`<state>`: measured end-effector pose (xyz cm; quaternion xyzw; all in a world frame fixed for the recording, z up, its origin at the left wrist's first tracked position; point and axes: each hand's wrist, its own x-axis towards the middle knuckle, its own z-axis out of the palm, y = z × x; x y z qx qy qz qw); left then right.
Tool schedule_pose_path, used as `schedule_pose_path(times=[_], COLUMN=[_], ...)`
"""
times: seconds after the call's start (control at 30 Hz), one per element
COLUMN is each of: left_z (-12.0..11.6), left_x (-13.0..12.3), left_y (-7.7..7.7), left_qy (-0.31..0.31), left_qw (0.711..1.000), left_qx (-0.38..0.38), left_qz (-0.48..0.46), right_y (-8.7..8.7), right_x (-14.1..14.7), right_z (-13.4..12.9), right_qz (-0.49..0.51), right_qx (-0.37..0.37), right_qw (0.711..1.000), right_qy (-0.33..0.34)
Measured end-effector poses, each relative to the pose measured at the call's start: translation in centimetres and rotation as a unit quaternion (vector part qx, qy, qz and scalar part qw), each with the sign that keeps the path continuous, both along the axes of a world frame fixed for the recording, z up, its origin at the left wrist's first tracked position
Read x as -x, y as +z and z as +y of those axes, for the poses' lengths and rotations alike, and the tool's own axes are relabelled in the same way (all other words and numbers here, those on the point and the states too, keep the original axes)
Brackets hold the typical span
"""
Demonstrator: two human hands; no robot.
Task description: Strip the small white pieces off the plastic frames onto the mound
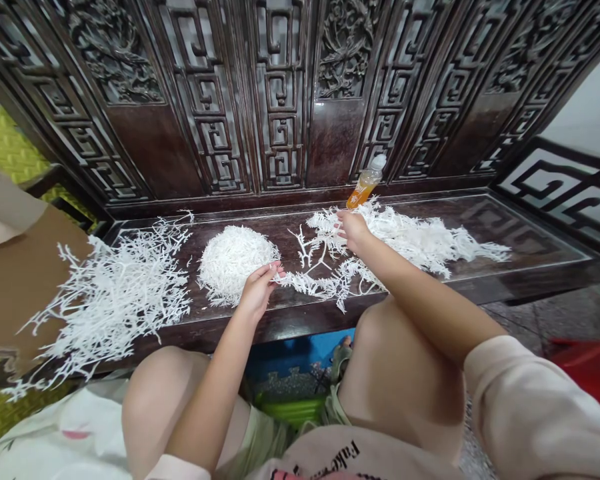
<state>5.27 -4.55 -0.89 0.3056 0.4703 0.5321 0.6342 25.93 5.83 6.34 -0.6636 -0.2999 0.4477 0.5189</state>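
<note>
My left hand (258,291) pinches the end of a white branched plastic sprig (320,287) that stretches right across the dark wooden bench. Just beside that hand sits a rounded heap of small white pieces (237,261). My right hand (354,230) is at the left end of a long pile of white sprigs (420,237), its fingers closed on some of them; exactly which strands is hard to make out. Between the hands lie bare white stems (305,249). A large tangle of white branches (125,287) spreads over the bench's left end.
A bottle of orange drink (366,183) with a white cap stands behind the right pile, near the carved dark backrest (280,100). At the left is a brown surface (25,287); a white printed bag (65,437) lies below. A red object (590,370) shows at right.
</note>
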Motion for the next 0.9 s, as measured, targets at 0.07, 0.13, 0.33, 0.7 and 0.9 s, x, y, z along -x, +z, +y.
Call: schedule_pose_path(times=[0.07, 0.13, 0.33, 0.7, 0.9], left_z=[0.3, 0.5, 0.7, -0.5, -1.2], left_x=[0.3, 0.6, 1.4, 1.5, -0.1], left_y=[-0.3, -0.4, 0.2, 1.4, 1.5], left_qy=[0.036, 0.084, 0.155, -0.076, -0.011], left_qw=[0.999, 0.995, 0.981, 0.997, 0.973], left_qx=[0.012, 0.032, 0.054, 0.023, -0.048], left_qz=[-0.025, -0.041, -0.108, 0.020, 0.223], right_y=[0.1, 0.1, 0.5, 1.1, 1.2], right_x=[-0.6, -1.1, -2.1, -0.9, 1.6], right_z=[0.2, 0.4, 0.8, -0.5, -2.9], right_qz=[0.043, 0.100, 0.163, 0.273, 0.246], right_qx=[-0.001, 0.001, -0.037, 0.021, 0.106], right_qw=[0.999, 0.995, 0.985, 0.949, 0.872], right_qy=[-0.007, 0.001, -0.041, 0.158, 0.410])
